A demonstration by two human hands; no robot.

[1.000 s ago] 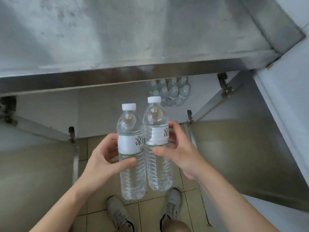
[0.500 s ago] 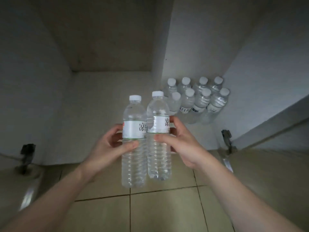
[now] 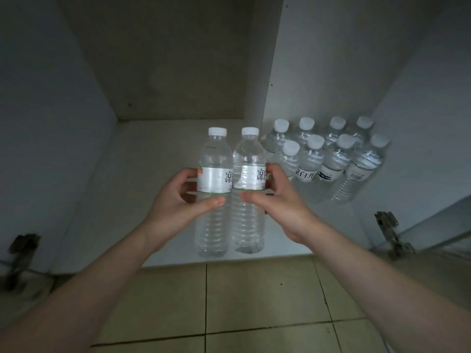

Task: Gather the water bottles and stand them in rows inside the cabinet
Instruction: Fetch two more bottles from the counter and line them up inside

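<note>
Bottles (image 3: 230, 189) carried nearer cabinet (image 3: 158, 149), both hands' fingers (image 3: 211, 202) gripping them, seemingly upright.

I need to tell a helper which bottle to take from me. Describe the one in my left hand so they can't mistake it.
Look at the open cabinet with eight bottles standing in two rows at its right wall. In front of it two hands hold two upright bottles side by side. Yours is the left bottle, gripped by the left hand; its label shows an orange mark at its left edge.
</note>
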